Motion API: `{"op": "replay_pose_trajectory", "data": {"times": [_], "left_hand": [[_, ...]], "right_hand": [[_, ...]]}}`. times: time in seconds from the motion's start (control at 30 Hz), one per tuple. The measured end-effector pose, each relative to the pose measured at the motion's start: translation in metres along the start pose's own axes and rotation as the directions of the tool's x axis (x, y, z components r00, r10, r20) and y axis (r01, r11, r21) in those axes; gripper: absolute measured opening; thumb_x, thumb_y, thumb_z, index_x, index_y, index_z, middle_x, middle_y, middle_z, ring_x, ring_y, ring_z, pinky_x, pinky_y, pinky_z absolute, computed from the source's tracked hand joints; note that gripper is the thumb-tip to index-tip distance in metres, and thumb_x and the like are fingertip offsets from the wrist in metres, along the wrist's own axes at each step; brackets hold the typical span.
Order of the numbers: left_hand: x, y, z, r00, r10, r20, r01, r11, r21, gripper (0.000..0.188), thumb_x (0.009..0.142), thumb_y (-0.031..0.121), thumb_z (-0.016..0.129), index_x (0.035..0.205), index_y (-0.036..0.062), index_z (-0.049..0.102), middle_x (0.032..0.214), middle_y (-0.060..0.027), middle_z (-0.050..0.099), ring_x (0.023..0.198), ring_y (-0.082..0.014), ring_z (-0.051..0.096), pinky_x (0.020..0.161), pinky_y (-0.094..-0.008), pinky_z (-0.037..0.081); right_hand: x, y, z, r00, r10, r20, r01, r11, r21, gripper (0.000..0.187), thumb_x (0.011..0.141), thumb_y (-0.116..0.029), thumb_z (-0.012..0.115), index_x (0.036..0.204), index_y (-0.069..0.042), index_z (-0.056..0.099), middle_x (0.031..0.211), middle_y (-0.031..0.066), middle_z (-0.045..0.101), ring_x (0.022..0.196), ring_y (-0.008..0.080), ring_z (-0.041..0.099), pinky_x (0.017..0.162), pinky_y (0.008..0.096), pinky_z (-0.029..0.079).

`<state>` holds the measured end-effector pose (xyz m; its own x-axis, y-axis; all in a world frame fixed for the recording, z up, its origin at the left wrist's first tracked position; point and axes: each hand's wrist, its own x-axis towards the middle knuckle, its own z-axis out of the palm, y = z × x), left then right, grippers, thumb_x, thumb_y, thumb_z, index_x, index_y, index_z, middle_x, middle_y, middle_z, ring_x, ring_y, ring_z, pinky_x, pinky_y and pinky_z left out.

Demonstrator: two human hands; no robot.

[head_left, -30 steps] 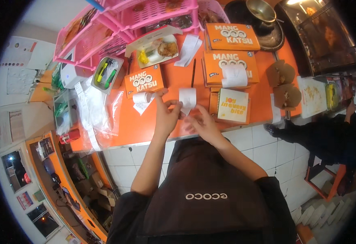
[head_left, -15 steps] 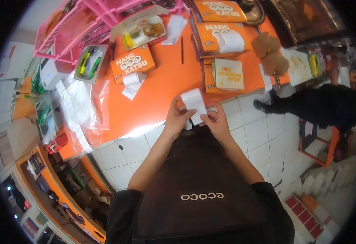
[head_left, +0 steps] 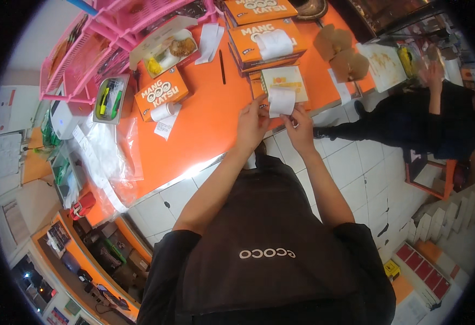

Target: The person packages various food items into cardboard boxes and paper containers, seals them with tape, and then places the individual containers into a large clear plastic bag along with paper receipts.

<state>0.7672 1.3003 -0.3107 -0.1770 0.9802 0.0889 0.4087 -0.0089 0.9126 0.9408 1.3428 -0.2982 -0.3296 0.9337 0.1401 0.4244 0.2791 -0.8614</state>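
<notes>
A white paper receipt (head_left: 282, 103) is between my two hands, lying against the front of a white box with yellow print (head_left: 289, 76) on the orange table. My left hand (head_left: 252, 125) grips its left side with bent fingers. At the lower right corner, the fingers of my right hand (head_left: 301, 130) pinch the paper. Orange printed boxes (head_left: 256, 46) are stacked behind, and a curled receipt (head_left: 274, 44) lies on one of them. Part of the fingertips is hidden behind the paper.
An open meal box (head_left: 164, 54) and an orange box (head_left: 160, 93) with a receipt stand left on the table (head_left: 205, 108). Beyond are pink baskets (head_left: 69, 70), a pen tray (head_left: 110, 100) and plastic bags (head_left: 104, 157). A co-worker in dark clothes (head_left: 411, 116) is at the right.
My hands have moved forward from near my body, carrying the receipt to the white-and-yellow box. The co-worker's hand has come into view at the right.
</notes>
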Motion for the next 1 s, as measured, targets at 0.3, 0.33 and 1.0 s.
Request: {"op": "replay_pose_trajectory", "data": {"times": [0.3, 0.33, 1.0], "left_hand": [[0.004, 0.021, 0.012, 0.998, -0.014, -0.064, 0.009, 0.997, -0.074, 0.08, 0.071, -0.001, 0.085, 0.142, 0.0009, 0.048, 0.098, -0.0117, 0.071, 0.089, -0.022, 0.07, 0.083, -0.0355, 0.056], [0.004, 0.017, 0.012, 0.998, -0.027, -0.058, 0.025, 0.999, -0.045, 0.08, 0.072, -0.002, 0.084, 0.143, 0.0006, 0.047, 0.098, -0.012, 0.07, 0.09, -0.0217, 0.069, 0.082, -0.0354, 0.056], [0.009, 0.014, 0.013, 1.0, 0.014, -0.01, -0.014, 0.997, -0.076, 0.079, 0.071, -0.006, 0.079, 0.143, 0.0039, 0.048, 0.101, -0.0133, 0.071, 0.089, -0.0268, 0.07, 0.082, -0.0362, 0.055]], "right_hand": [[0.004, 0.026, -0.005, 0.999, -0.05, -0.007, 0.05, 0.998, 0.044, 0.028, 0.08, 0.004, 0.066, 0.108, 0.001, 0.069, 0.104, 0.0142, 0.064, 0.092, 0.0295, 0.067, 0.077, 0.038, 0.055], [0.005, 0.026, -0.005, 0.997, -0.075, -0.01, 0.075, 0.997, 0.026, 0.028, 0.08, 0.004, 0.066, 0.108, 0.0, 0.069, 0.105, 0.0146, 0.065, 0.094, 0.0313, 0.067, 0.079, 0.0392, 0.055], [0.021, 0.016, -0.031, 0.966, -0.116, 0.232, 0.163, 0.968, -0.193, 0.036, 0.08, -0.002, 0.068, 0.116, 0.0, 0.065, 0.113, 0.0165, 0.063, 0.096, 0.0371, 0.066, 0.082, 0.0444, 0.053]]}}
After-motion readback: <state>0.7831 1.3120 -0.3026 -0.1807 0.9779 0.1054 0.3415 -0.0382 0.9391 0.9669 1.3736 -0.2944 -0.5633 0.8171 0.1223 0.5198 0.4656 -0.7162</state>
